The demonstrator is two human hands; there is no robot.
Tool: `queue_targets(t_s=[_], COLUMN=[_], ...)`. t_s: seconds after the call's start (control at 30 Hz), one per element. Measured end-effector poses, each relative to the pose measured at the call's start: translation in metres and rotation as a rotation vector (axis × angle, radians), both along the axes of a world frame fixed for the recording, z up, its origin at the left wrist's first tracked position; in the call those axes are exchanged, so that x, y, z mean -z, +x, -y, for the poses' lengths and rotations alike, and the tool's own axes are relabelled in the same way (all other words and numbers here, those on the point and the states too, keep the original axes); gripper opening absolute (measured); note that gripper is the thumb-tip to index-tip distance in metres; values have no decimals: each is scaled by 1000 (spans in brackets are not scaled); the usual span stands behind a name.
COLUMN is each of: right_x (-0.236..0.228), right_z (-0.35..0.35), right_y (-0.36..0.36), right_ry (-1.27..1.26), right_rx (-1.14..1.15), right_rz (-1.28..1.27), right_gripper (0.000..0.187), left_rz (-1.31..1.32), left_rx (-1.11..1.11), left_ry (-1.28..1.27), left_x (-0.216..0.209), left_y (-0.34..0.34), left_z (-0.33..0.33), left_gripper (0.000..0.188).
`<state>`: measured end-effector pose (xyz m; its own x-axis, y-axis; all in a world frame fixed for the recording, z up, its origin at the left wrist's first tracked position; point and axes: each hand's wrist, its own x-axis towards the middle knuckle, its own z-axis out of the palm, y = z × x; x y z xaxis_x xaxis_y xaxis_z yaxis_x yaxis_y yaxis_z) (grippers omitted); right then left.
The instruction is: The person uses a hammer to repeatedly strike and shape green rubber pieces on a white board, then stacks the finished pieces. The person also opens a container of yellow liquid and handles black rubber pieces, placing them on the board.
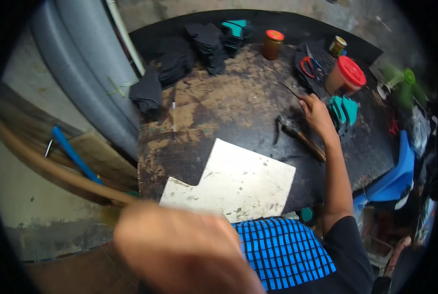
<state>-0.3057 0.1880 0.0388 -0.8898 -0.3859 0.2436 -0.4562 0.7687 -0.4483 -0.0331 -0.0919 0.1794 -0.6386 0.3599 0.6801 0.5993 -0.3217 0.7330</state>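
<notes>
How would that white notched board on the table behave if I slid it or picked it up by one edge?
The white notched board lies dead flat with straight, crisp edges, so it is probably stiff rather than floppy. It looks thin, so likely light for its area. Its near edge seems to overhang the worn table, so a push toward the body might tip it off.

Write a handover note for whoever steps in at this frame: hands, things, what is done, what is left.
Right hand: stretched out over the dark, stained worktable, fingers resting beside a hammer and a thin dark strip; no firm grip visible.
Left hand: raised close to the camera, blurred; grip cannot be judged.
White notched board lies at the near edge, bare.
Stacks of black cut pieces sit at the far edge, teal pieces beside the right hand, red-handled scissors behind.
Done: pieces cut and stacked. Left: nothing lies on the board yet.
</notes>
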Motion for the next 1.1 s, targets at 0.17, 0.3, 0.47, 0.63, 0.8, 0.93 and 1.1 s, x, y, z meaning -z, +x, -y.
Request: queue_targets(t_s=[0.17, 0.3, 0.47, 0.63, 0.8, 0.93, 1.1], right_x=[38, 55, 52, 48, 54, 59, 32], right_z=[24, 20, 14, 12, 11, 15, 21], right_y=[-47, -54, -50, -48, -54, -55, -35], right_ry=[226, 75, 127, 138, 89, 63, -198], right_rx=[136, 192, 356, 423, 370, 391, 219], right_rz=[-104, -61, -73, -53, -97, -198, -406], right_gripper=[23, 20, 29, 28, 31, 26, 15], left_rz=[728, 616, 547, 468, 418, 456, 545], left_rx=[-968, -1521, -1490, -1506, -1533, -1530, -1531], left_ry=[-526, -1181, -1085, -1089, -1009, -949, -876], left_x=[103, 175, 198, 204, 210, 212, 211], left_y=[-59, -86, -95, -91, -93, -97, -96], left_z=[81, 95, 113, 115, 121, 124, 124], left_gripper=[35, 44, 33, 28, 25, 22, 20])
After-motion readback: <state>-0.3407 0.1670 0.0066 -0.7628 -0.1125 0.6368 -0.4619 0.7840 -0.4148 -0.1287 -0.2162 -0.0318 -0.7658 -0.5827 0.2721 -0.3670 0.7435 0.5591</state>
